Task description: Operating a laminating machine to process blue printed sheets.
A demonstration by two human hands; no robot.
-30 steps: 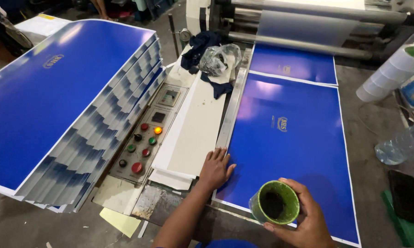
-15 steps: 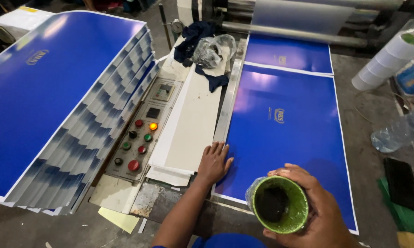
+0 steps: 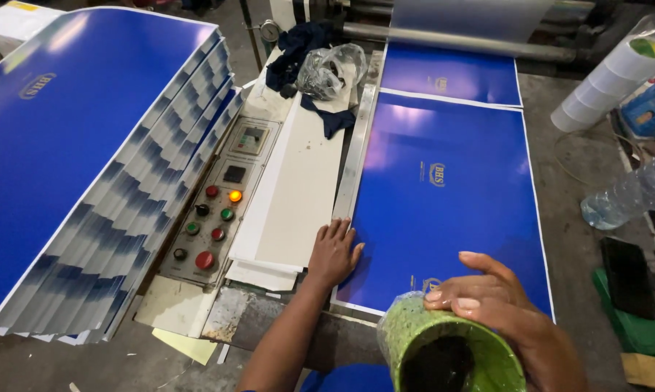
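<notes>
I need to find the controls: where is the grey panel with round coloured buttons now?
In the head view the grey control panel lies left of centre, between the fanned stack of blue sheets and the white boards, just beyond the left hand.

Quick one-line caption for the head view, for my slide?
Left hand flat at the blue sheet's edge; right hand grips a green cup beside the control panel.

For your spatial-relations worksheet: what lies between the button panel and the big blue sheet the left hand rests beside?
In the head view, white boards and a metal rail lie between the button panel and blue sheet.
</notes>
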